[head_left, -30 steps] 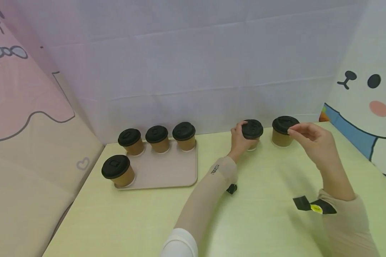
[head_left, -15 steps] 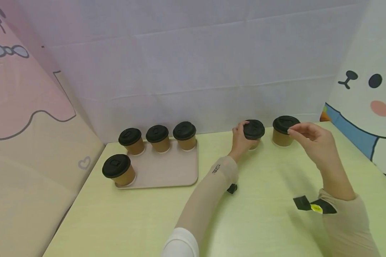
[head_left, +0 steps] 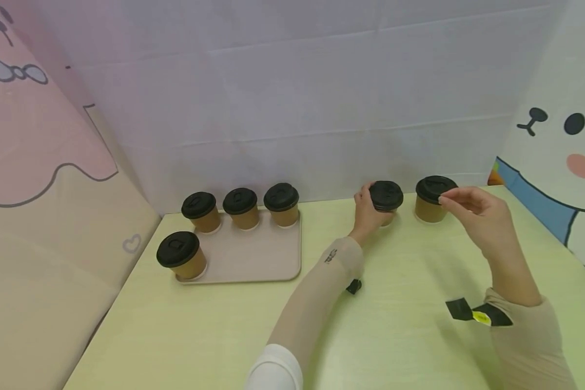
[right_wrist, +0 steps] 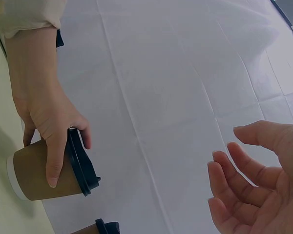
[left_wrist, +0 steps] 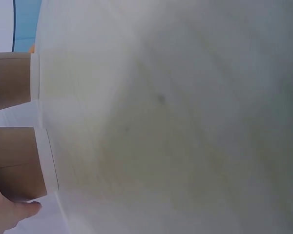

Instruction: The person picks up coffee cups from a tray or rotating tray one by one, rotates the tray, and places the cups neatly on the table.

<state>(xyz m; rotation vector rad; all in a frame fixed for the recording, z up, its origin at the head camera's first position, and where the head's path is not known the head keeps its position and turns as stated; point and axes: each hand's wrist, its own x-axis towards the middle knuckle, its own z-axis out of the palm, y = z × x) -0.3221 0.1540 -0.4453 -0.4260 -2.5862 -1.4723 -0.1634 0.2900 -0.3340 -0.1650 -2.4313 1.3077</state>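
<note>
Near the back edge of the table, my left hand (head_left: 368, 216) grips a brown paper coffee cup (right_wrist: 44, 170) with a black lid (head_left: 387, 195). The cup stands upright; my fingers and thumb are around its side, as the right wrist view shows. To the right of it stands a second lidded coffee cup (head_left: 429, 210). My right hand (head_left: 482, 219) hovers beside that cup's lid, fingers loosely curled with nothing between them. In the right wrist view my right hand (right_wrist: 256, 183) is apart from both cups. The left wrist view shows both cups' lower parts and part of my left hand (left_wrist: 7, 212).
A beige tray (head_left: 253, 260) lies on the left of the pale yellow table (head_left: 185, 330), with several black-lidded coffee cups along its back and left sides. A white cloth wall (head_left: 292, 108) rises behind the table, and printed panels flank it.
</note>
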